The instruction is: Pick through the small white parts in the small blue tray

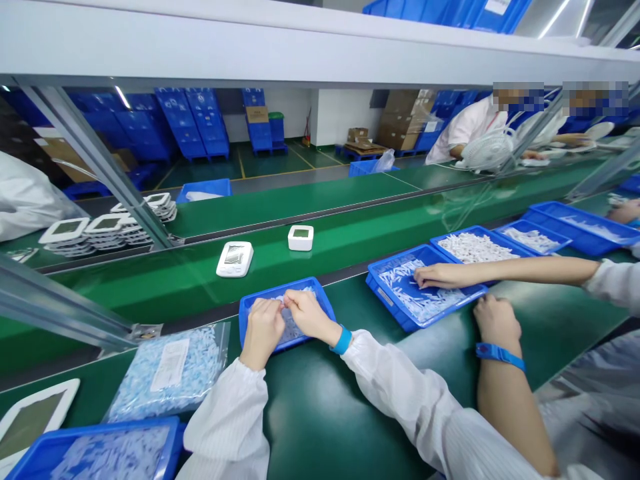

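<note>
My left hand (263,329) and my right hand (311,315) meet over a small blue tray (243,327). Fingertips of both hands are pinched together at one spot, and whatever they hold is too small or hidden to name. Small pale pieces (291,327) lie in the tray below them. A blue band (343,340) circles my right wrist. Left of my left forearm lies a clear bag of light-blue pieces (170,370) with a white label. Two white devices with grey screens, one flatter (235,259) and one boxier (301,238), rest on the green belt beyond the tray.
A co-worker's hand (440,275) reaches into a blue tray (400,319) on my right; their other hand (497,320) rests nearby. Another blue tray (173,450) and a white-framed screen unit (37,417) lie at lower left. A metal post (107,167) and white overhead shelf (300,47) frame the bench.
</note>
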`<state>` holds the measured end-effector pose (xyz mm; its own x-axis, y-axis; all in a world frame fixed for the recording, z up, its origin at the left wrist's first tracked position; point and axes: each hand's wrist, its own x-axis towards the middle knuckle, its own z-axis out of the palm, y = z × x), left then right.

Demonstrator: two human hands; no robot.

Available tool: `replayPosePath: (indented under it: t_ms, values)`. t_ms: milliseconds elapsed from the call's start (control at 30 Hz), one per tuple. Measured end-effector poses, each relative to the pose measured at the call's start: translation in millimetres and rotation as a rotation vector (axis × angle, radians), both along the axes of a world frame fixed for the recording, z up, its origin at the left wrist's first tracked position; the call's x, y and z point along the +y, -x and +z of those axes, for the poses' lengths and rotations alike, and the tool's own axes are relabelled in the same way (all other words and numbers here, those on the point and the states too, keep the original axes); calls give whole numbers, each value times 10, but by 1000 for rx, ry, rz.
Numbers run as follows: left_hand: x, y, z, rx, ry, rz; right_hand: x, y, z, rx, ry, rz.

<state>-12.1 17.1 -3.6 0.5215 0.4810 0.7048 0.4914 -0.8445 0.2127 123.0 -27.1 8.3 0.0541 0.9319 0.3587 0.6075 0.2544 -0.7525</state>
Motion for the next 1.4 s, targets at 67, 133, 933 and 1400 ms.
replayPosePath:
  t_ms: [67,133,933,1400]
  values:
    - [-4,-1,6,10,-6,5,0,0,-3,-19,11,6]
    - [-7,-2,13,22,-16,10,-4,2,-1,-45,17,10]
    - [-10,21,62,83,2,40,21,-60,-14,133,-30,-16]
    - [14,54,67,37,-5,86,-7,-48,29,77,-76,66]
